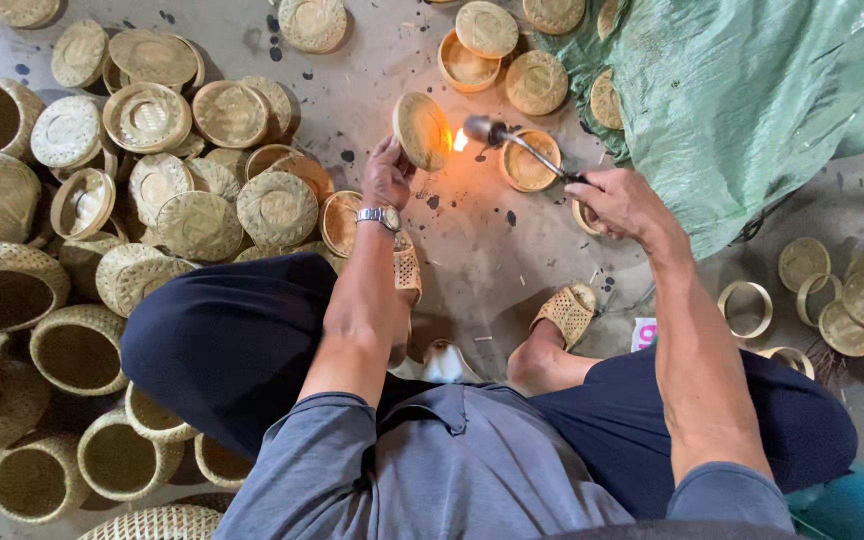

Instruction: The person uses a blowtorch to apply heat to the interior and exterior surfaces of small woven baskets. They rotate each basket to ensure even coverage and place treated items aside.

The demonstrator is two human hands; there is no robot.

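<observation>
Singeing step judged in hand: woven lid (422,131) pinched by left hand (388,175) fingers, torch (512,142) gripped by right hand (620,203), flame (460,140) at lid's 3 o'clock edge; rotation likely needed next.

Soft, even daylight fills the scene, bright enough that the grey floor (512,260) reads pale and nearly washed out in its upper middle. Shadows are weak and short: dim patches lie under the seated person's legs and deep inside the open woven baskets (2,295) at the left. The one hard light source is the small orange-white flame (460,140) at the torch tip (484,129), which is overexposed and casts a warm glow onto the round woven lid (422,130) beside it. Focus is sharp at the centre. The wide lens bends the picture, so things bulge and stretch toward the edges, and the shirt (452,470) at the bottom looks slightly soft.
</observation>
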